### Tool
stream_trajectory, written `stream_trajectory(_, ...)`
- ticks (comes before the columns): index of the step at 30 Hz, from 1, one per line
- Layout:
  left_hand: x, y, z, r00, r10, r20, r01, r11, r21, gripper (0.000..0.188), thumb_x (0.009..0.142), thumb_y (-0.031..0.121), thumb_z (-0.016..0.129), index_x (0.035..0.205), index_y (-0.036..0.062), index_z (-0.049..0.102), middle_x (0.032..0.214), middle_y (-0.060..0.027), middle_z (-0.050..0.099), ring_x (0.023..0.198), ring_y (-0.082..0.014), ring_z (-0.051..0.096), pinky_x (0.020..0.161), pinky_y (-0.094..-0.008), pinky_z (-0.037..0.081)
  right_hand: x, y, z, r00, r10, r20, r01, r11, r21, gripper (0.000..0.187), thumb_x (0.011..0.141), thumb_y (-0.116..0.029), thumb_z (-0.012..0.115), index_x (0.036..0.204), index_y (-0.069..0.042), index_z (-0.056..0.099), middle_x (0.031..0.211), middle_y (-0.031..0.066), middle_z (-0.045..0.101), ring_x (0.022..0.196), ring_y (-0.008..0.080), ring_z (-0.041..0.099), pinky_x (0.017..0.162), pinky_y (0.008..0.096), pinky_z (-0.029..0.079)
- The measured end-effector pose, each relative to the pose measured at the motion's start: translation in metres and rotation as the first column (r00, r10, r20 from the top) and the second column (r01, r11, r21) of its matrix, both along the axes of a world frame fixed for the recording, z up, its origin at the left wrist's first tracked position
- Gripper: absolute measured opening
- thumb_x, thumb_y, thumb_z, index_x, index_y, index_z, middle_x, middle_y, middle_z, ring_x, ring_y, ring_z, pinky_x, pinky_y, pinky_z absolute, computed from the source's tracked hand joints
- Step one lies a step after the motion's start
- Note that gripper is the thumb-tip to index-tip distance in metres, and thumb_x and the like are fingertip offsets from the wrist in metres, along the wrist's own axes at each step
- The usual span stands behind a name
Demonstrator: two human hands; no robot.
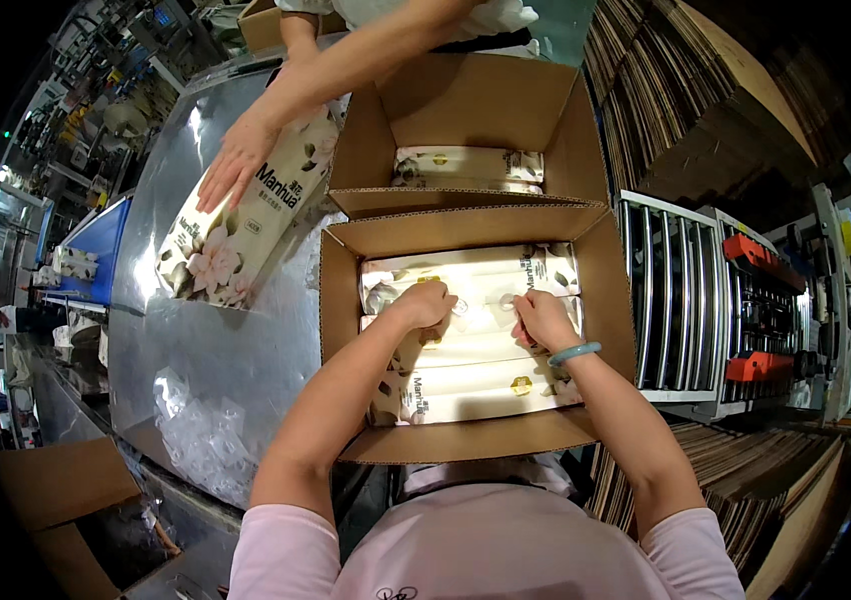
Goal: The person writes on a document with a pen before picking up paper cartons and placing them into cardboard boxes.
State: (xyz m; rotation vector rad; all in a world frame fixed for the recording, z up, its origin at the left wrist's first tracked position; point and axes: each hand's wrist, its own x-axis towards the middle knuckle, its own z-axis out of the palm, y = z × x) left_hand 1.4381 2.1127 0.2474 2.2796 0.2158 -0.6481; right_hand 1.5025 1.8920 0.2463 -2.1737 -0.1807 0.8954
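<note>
In front of me stands an open cardboard box (601,300) with a layer of cream, flower-printed soft tissue packs (486,385) lying in rows. My left hand (426,305) reaches in over the left side, its fingers curled in on the middle pack. From the right comes my right hand (544,320), thumb and fingers closed at the same pack's right part; a pale green bangle (576,352) circles that wrist. Both hands' fingertips are partly hidden. The packs lie flat, side by side within the box walls.
Touching its far side is a second open box (476,100) with packs inside. A co-worker's hand (241,160) rests on flower-printed packs (236,240) on the metal table (146,350). Crumpled clear plastic (206,430) lies there too. A roller conveyor (671,300) and flat cardboard stacks (706,100) stand right.
</note>
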Motion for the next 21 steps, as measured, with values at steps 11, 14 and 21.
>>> stream_trajectory(11,-0.033,-0.031,0.015,0.922,0.387,0.021,-0.356,0.825,0.438,0.04,0.087,0.038,0.05,0.082,0.0005,0.065,0.082,-0.0154,0.066,0.076,-0.0289,0.064,0.068,-0.0372,0.052,0.003,-0.013,0.078,0.752,0.521,0.403,-0.155,0.735,-0.66,0.039,0.079,-0.04,0.061,0.079,-0.002,0.065,0.079,0.0158,0.066,0.077,0.0312,0.065,0.067,0.039,0.052)
stream_trajectory(14,-0.049,-0.005,0.06,0.977,0.194,0.085,-0.206,0.782,0.588,0.034,0.086,0.035,0.054,0.097,0.0042,0.062,0.084,-0.0139,0.066,0.083,-0.0332,0.063,0.071,-0.039,0.051,0.003,-0.026,0.153,0.713,0.351,0.607,-0.133,0.918,-0.374,0.032,0.078,-0.032,0.064,0.087,-0.002,0.057,0.071,0.0177,0.063,0.067,0.0318,0.063,0.059,0.0401,0.05)
stream_trajectory(21,-0.135,0.017,0.123,0.803,0.443,0.398,-0.495,0.868,0.032,0.07,0.083,0.032,0.06,0.128,-0.0123,0.031,0.124,-0.033,0.043,0.113,-0.0416,0.046,0.094,-0.0411,0.039,-0.053,-0.133,0.157,0.851,0.522,0.053,-0.524,0.851,0.036,0.115,0.063,-0.054,0.073,0.138,0.009,0.015,0.146,0.0284,0.01,0.137,0.0366,0.012,0.11,0.039,0.021)
